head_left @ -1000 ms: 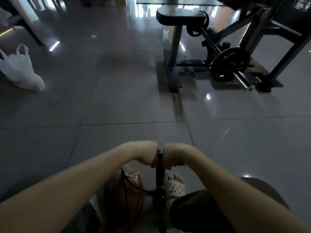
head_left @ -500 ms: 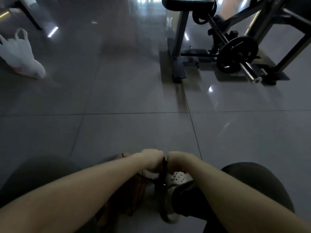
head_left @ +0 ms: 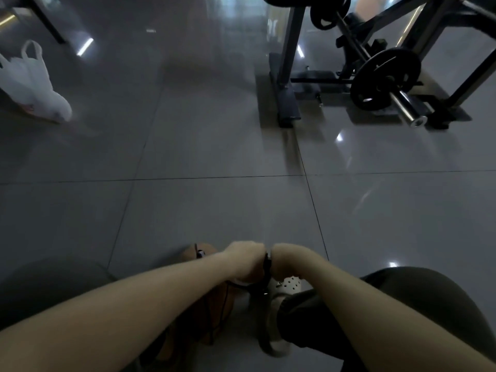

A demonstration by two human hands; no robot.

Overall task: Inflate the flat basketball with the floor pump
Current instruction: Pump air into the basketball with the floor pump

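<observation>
Left hand [head_left: 245,260] and right hand [head_left: 285,260] grip the floor pump handle [head_left: 267,261], fingers clenched. The basketball [head_left: 212,307] lies on the floor [head_left: 214,205] under the left forearm.

The left hand [head_left: 245,261] and right hand [head_left: 286,260] grip the handle of the floor pump [head_left: 266,267] side by side, its dark shaft showing between them. The brown basketball [head_left: 217,310] lies on the grey tiled floor [head_left: 214,210] under the left forearm, near a white clog [head_left: 289,284]. Well apart sit a white plastic bag [head_left: 32,87] and a weight plate [head_left: 385,79]
</observation>
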